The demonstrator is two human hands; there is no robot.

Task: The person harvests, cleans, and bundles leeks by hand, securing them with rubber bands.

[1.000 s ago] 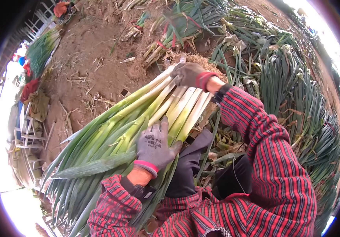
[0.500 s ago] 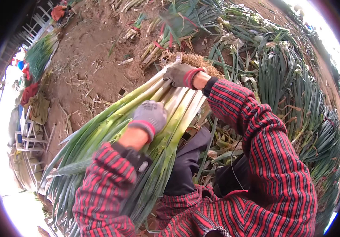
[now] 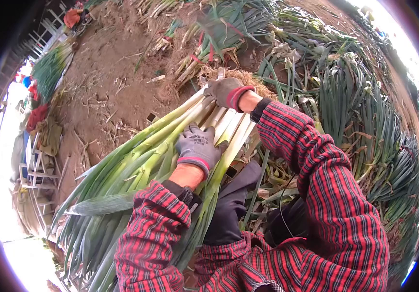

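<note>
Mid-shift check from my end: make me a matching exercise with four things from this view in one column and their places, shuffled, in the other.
Things:
1. left hand
2. right hand
3. white frame
4. red ties

Places:
A. toward the left edge of the picture
B. on the stalks, partway along their length
C. on a bundle near the top of the picture
D. at the stalks' pale ends, beside the roots

Pairs: 1-B, 2-D, 3-A, 4-C
</note>
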